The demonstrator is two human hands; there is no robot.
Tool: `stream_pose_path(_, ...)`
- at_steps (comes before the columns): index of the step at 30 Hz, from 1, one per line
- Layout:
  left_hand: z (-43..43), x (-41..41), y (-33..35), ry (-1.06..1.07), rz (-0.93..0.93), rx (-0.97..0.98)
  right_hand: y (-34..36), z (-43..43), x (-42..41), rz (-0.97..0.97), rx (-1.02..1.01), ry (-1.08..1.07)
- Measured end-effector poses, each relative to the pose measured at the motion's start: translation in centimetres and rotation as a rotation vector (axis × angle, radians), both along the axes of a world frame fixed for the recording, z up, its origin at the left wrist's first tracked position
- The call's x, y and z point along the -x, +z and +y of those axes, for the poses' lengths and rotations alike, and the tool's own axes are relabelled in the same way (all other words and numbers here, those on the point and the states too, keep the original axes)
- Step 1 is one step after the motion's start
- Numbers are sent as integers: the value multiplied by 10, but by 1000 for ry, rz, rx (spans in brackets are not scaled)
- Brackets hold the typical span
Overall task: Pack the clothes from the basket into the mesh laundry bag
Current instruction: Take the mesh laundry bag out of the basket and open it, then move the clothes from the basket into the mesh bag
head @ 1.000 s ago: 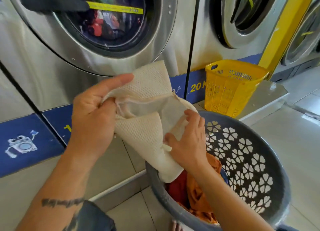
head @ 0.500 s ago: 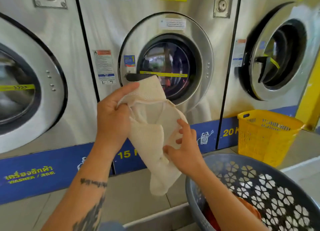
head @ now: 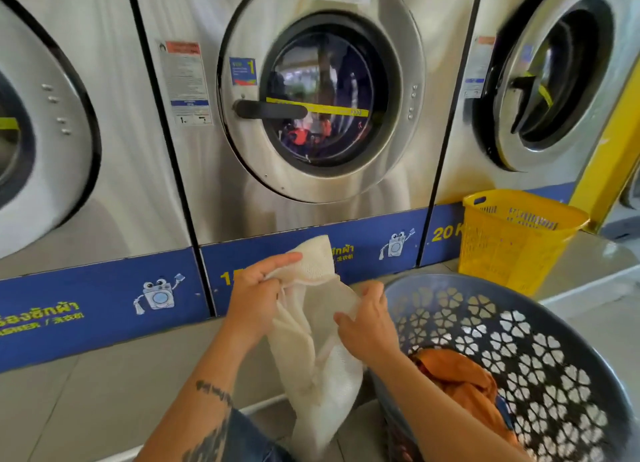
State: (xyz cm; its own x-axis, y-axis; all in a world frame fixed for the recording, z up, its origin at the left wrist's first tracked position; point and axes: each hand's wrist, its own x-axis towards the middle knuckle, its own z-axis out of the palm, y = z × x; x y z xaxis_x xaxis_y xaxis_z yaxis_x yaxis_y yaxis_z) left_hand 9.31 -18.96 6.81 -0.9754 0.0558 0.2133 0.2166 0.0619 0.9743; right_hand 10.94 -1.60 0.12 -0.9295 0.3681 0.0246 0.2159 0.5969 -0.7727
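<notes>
The mesh laundry bag (head: 313,350) is up off the floor, a cream net hanging limp between both hands, just beside the left rim of the grey basket (head: 540,375). The left hand (head: 256,290) clenches the bag's top edge, forefinger stretched along the fabric. The right hand (head: 369,326) pinches the bag's right side, thumb on the mesh. The bag's lower end dangles over the floor tiles (head: 104,392). An orange garment (head: 457,378) lies bunched in the basket, against its near wall. Behind, a yellow hamper (head: 512,243) stands on the raised ledge, at the foot of the steel washing machines (head: 322,97) and their blue base strip (head: 86,305).
</notes>
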Motion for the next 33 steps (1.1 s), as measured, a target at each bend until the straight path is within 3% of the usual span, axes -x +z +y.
stream_pose_path(4, -1, 15, -21, -99, 4, 89, -10, 8, 16, -76, -118, 91)
stream_pose_path(10, 4, 32, -68, -178, -45, 576, -16, 32, 39, -31, -121, 250)
stream_pose_path(13, 26, 37, -74, -172, -15, 612, -21, 62, 44, 19, -44, 305)
stream_pose_path(16, 49, 42, -81, -146, 1, 640, -42, 108, 45, 25, 67, 219)
stream_pose_path(18, 62, 44, -90, -136, 19, 683, -67, 142, 44, -87, -8, 162)
stream_pose_path(25, 87, 47, -97, -125, 3, 822, -159, 205, 13, -783, -414, 228)
stream_pose_path(28, 93, 48, -93, -118, 18, 840, -192, 214, 0, -1040, -494, 243)
stream_pose_path(33, 99, 50, -88, -77, 53, 802, -200, 203, -3, -1036, -520, 319)
